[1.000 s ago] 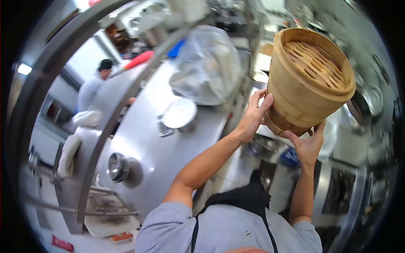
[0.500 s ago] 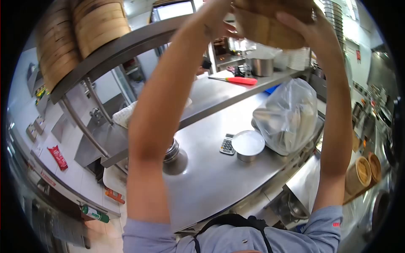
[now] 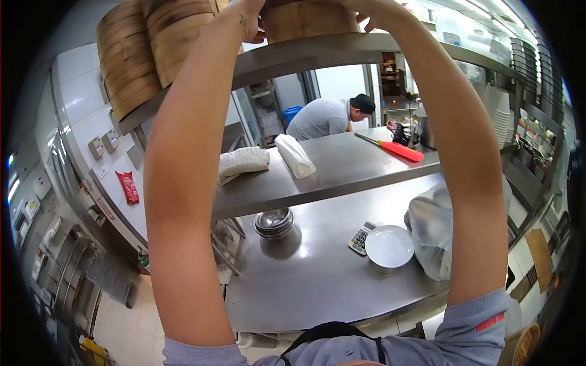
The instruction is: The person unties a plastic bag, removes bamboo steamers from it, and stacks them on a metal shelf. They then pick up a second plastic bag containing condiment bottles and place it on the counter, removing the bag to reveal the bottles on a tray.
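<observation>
Both arms reach up to the top steel shelf [image 3: 317, 49]. A round bamboo steamer [image 3: 310, 23] is between my hands, its base right at the shelf's edge and its top cut off by the frame. My left hand [image 3: 251, 19] grips its left side, with the fingertips curled against the wall. On the opposite side my right hand [image 3: 373, 13] holds it, partly outside the view. Left of it, tall stacks of bamboo steamers [image 3: 129, 67] stand along the same shelf.
Below, the middle shelf carries folded cloth [image 3: 244, 163], a white roll [image 3: 295, 156] and a red-handled tool [image 3: 400, 150]. On the counter are stacked metal bowls [image 3: 274, 223], a calculator [image 3: 361, 238], a white-topped container [image 3: 389, 247] and a plastic bag [image 3: 430, 229]. Another person [image 3: 323, 118] bends behind the shelves.
The steamer and both my hands have shifted left, from the right side to the top shelf's edge. My view has turned, and the person behind the shelves now shows.
</observation>
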Tool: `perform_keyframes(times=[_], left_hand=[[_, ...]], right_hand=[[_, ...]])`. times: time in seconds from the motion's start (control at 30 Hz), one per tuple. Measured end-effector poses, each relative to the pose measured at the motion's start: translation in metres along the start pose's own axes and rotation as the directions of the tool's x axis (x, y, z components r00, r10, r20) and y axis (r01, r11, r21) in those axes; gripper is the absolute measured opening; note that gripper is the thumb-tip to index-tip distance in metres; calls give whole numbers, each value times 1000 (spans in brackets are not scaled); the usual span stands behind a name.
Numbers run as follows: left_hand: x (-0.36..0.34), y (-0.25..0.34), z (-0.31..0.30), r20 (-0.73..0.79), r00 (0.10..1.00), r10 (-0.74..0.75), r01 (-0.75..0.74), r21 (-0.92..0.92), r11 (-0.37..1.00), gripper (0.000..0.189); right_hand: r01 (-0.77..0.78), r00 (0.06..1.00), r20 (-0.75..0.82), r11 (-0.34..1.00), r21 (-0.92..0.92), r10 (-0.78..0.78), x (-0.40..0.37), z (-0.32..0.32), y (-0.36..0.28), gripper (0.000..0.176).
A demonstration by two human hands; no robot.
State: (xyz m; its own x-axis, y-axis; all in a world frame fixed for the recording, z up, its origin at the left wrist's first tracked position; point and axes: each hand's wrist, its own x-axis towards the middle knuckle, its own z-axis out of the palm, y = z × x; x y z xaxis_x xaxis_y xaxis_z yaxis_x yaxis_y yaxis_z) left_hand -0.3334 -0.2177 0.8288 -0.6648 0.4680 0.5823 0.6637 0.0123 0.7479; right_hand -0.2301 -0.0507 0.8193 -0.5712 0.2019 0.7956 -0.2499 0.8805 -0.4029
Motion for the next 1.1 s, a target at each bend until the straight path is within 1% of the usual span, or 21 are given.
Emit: perform_keyframes(times=[0.07, 0.1, 0.17, 0.23, 0.3, 0.33, 0.37, 0.4, 0.47, 0.5, 0.57, 0.6, 0.67, 0.7, 0.77, 0.9, 0.97, 1.0, 1.03, 1.07, 1.1], left_hand=[[8, -9, 1, -44, 999, 16, -14, 55, 998, 91], [8, -13, 2, -62, 998, 33, -28, 88, 996, 90], [8, -20, 2, -94, 992, 84, -68, 162, 984, 88], [2, -32, 6, -117, 979, 170, -134, 269, 954, 86], [-19, -42, 14, -118, 936, 331, -257, 414, 873, 85], [-32, -46, 17, -104, 884, 455, -352, 491, 797, 84], [-48, -52, 17, -79, 790, 608, -467, 566, 680, 79], [-70, -59, 19, -37, 672, 740, -559, 630, 539, 75], [-106, -73, 15, 26, 569, 822, -597, 700, 392, 72], [-124, -77, 10, 20, 567, 823, -596, 700, 394, 72], [-157, -80, -5, 111, 564, 818, -625, 705, 335, 69], [-169, -82, -14, 111, 564, 818, -626, 703, 337, 69], [-188, -85, -33, 106, 607, 787, -629, 670, 394, 66], [-195, -88, -40, 109, 605, 789, -635, 664, 396, 66], [-208, -92, -52, 32, 678, 734, -578, 640, 506, 68], [-224, -108, -64, 37, 675, 736, -584, 637, 503, 71], [-227, -113, -63, 13, 684, 729, -601, 576, 554, 72], [-229, -115, -62, 13, 688, 726, -596, 580, 555, 72], [-229, -118, -60, 29, 688, 725, -620, 542, 567, 72], [-228, -122, -56, 50, 690, 722, -645, 496, 582, 71], [-226, -129, -51, 42, 669, 742, -692, 402, 600, 65]], right_hand=[[-188, 979, 96, 976, 108, 178, 13, 3, 10, 89], [-186, 979, 103, 975, 118, 174, 17, 8, 11, 89], [-337, 932, 163, 939, 71, 323, 30, 15, 8, 79], [-296, 941, 177, 955, 24, 287, 52, 35, 15, 78], [-247, 955, 162, 969, -22, 247, 75, 64, 24, 77], [-221, 963, 145, 974, -45, 225, 87, 77, 28, 76], [-193, 971, 126, 978, -80, 202, 100, 90, 31, 76], [-164, 978, 110, 980, -113, 177, 111, 102, 36, 76], [-119, 989, 71, 978, -172, 133, 131, 122, 41, 75], [-100, 992, 53, 975, -200, 112, 138, 129, 42, 74], [-76, 996, 30, 966, -246, 86, 148, 141, 42, 73], [-69, 997, 20, 962, -265, 76, 153, 145, 42, 73], [-51, 999, 1, 954, -294, 54, 162, 152, 42, 72], [-43, 999, -8, 951, -305, 43, 165, 155, 43, 72], [-28, 1000, -18, 947, -321, 24, 167, 159, 39, 71], [-8, 1000, -24, 935, -354, -1, 167, 167, 46, 69], [9, 1000, -20, 935, -355, -18, 164, 169, 49, 69], [28, 999, -30, 941, -337, -41, 163, 166, 47, 68], [61, 996, -38, 947, -315, -77, 162, 161, 45, 68], [99, 991, -61, 954, -283, -121, 157, 156, 43, 67], [130, 983, -92, 958, -255, -158, 149, 149, 48, 67]])
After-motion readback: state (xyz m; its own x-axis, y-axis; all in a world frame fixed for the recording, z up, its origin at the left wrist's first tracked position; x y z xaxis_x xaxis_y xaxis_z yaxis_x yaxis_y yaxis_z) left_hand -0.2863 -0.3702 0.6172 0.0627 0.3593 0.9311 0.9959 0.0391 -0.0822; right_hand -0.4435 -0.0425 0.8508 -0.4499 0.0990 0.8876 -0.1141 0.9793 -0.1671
